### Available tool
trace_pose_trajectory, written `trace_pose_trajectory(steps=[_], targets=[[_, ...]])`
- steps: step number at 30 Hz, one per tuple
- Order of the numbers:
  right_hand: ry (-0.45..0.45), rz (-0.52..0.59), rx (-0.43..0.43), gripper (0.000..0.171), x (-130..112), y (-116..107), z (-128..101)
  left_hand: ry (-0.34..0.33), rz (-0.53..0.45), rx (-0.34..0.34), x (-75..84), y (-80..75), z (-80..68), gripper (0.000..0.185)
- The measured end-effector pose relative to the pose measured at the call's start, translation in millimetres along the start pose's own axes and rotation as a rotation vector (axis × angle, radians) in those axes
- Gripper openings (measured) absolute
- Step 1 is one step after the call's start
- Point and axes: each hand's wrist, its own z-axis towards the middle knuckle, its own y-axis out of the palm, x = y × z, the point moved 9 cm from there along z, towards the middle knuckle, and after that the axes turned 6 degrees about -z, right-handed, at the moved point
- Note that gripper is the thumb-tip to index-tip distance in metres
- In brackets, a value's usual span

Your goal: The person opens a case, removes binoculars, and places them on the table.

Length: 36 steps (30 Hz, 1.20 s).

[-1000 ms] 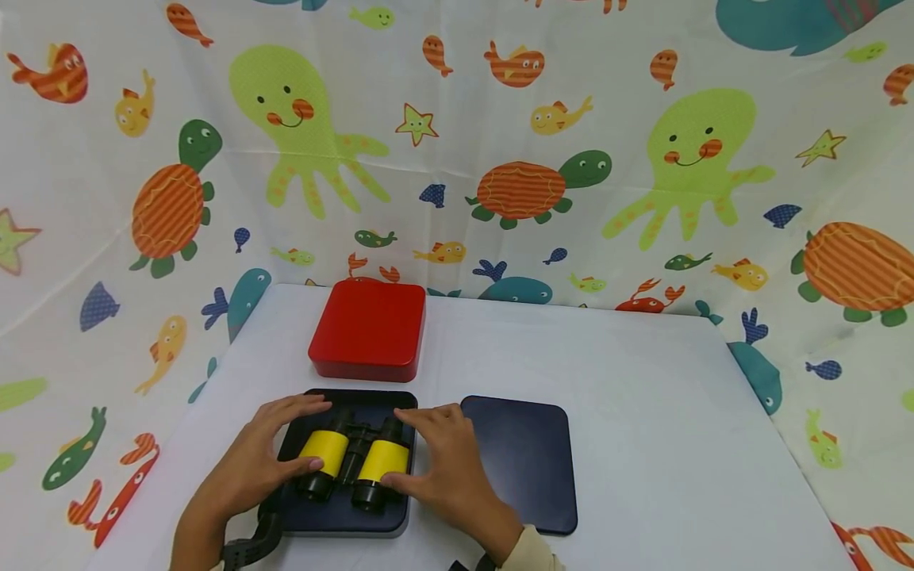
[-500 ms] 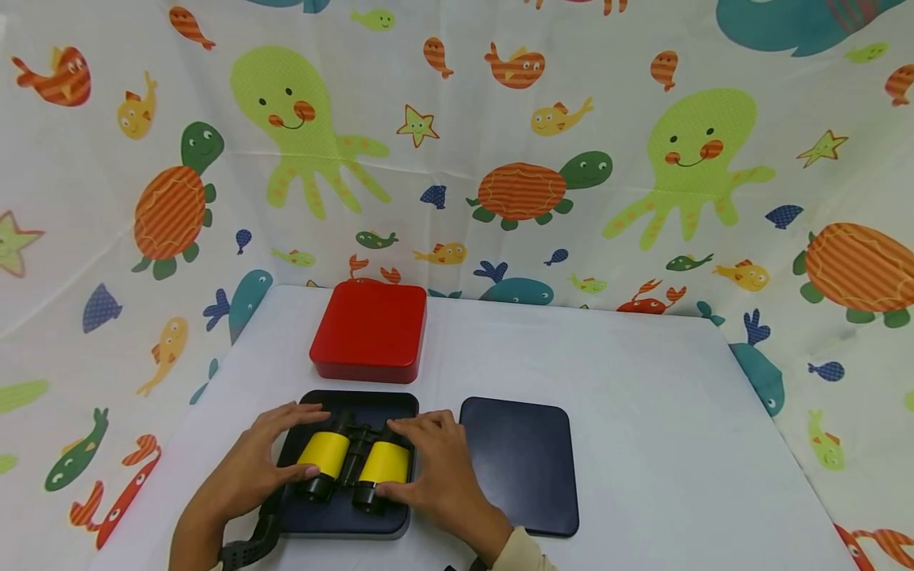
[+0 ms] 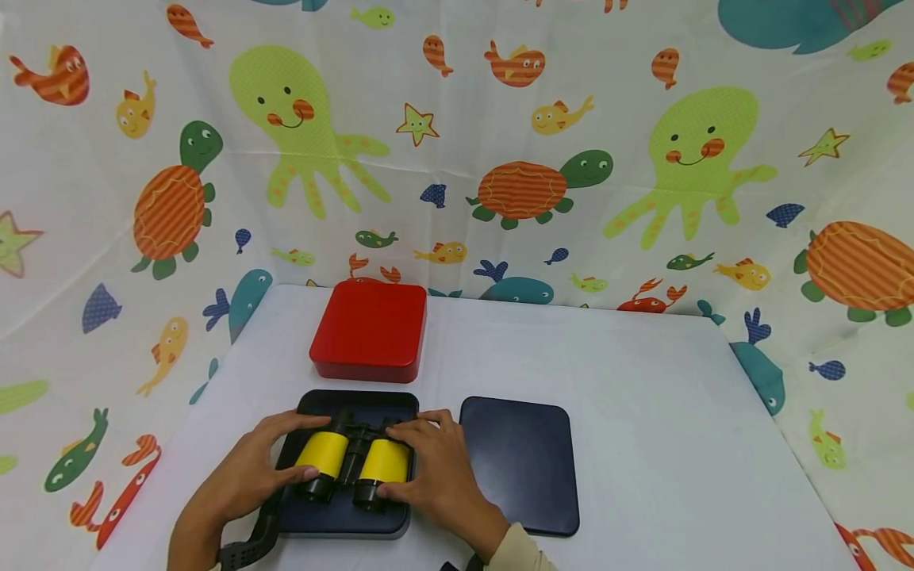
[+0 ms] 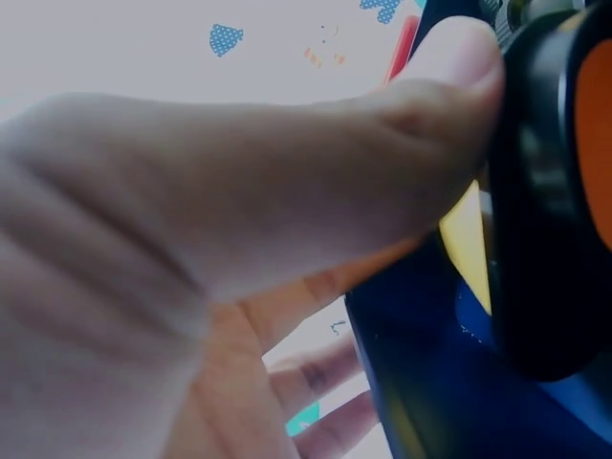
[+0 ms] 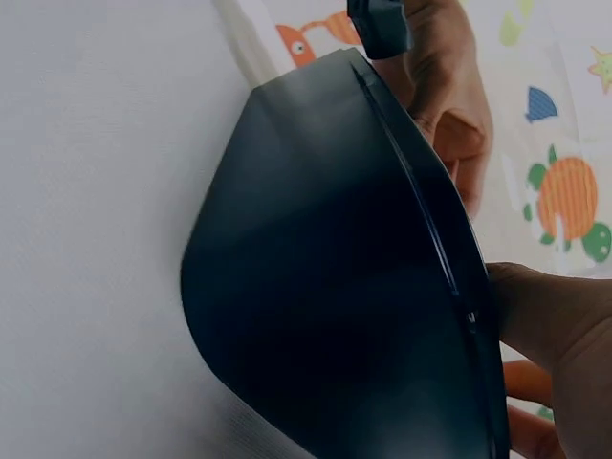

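Note:
Black binoculars with yellow barrels (image 3: 385,460) lie inside an open dark blue tin box (image 3: 343,522). My left hand (image 3: 246,464) holds the left barrel, thumb at the wide lens end and fingertips by the eyepiece end. On the other side, my right hand (image 3: 446,468) grips the right barrel between thumb and fingers. The left wrist view has the thumb (image 4: 449,105) against the black lens rim (image 4: 535,220). Most of the right wrist view is the tin's outer wall (image 5: 325,268), which hides the binoculars there.
A flat dark blue lid (image 3: 524,468) lies on the white table (image 3: 643,412) to the right of the tin. Behind the tin sits a closed red tin (image 3: 371,329). A curtain printed with sea animals (image 3: 457,127) hangs beyond the table.
My right hand has shifted slightly left, its fingertips closer in on the right barrel. The left hand's fingers have come down a little. The binoculars stay in the tin.

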Motion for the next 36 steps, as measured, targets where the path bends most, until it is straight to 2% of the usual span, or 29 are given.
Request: trace_pose_trajectory(steps=[6, 18, 30, 36], targets=[[0.001, -0.034, -0.011, 0.069, 0, -2, 5, -0.019, -0.01, -0.015, -1.4, -0.7, -2.9, 0.073], [-0.027, -0.131, -0.111, 0.067, -1, 0, 14, -0.003, 0.008, -0.034, 0.9, -1.2, -6.8, 0.071], [-0.029, -0.164, -0.132, 0.068, -2, -1, 16, 0.022, 0.049, -0.078, 2.4, 1.3, -8.6, 0.08], [-0.029, -0.184, -0.156, 0.069, -2, 1, 17, -0.002, 0.085, -0.069, 4.0, 3.6, -9.2, 0.084]])
